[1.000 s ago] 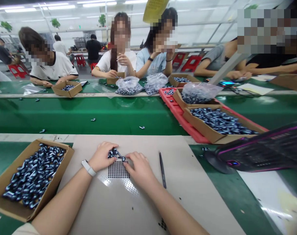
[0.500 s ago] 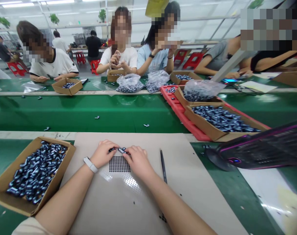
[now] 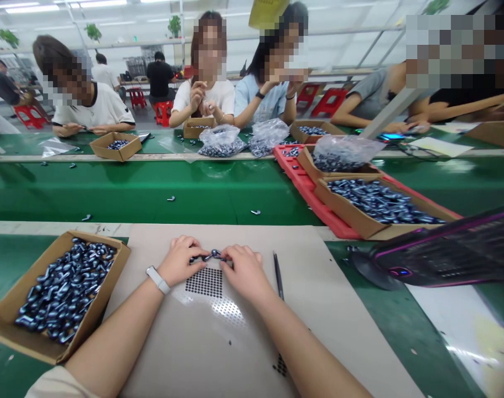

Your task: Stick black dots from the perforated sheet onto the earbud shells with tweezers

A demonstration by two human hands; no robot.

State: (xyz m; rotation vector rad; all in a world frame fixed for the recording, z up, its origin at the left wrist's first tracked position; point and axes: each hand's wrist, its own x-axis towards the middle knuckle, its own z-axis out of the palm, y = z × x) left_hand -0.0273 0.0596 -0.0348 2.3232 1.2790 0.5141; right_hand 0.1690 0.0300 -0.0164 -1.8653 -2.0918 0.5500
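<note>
Both hands rest at the top of a clear sheet with rows of small black dots (image 3: pixel 204 282), on a grey-beige mat (image 3: pixel 185 348). My left hand (image 3: pixel 180 260), a watch on its wrist, has its fingers closed on a dark shiny earbud piece at the sheet's upper left corner. My right hand (image 3: pixel 244 271) pinches at the right end of the same small row of pieces. Between the fingertips shows a dark earbud piece (image 3: pixel 214 254). How many pieces lie there is hard to tell. Black tweezers (image 3: pixel 279 276) lie right of my right hand.
On the left stands a cardboard box (image 3: pixel 121 260) full of earbud pieces. A green conveyor (image 3: pixel 210 182) with scattered pieces runs beyond the mat. A red tray (image 3: pixel 305 190) with filled boxes is at the back right, near a black fan-like device (image 3: pixel 442 254). Several people sit opposite.
The loose pieces on the conveyor have shifted slightly right. Between my hands the dark piece has turned, and my right hand has moved a little to the right.
</note>
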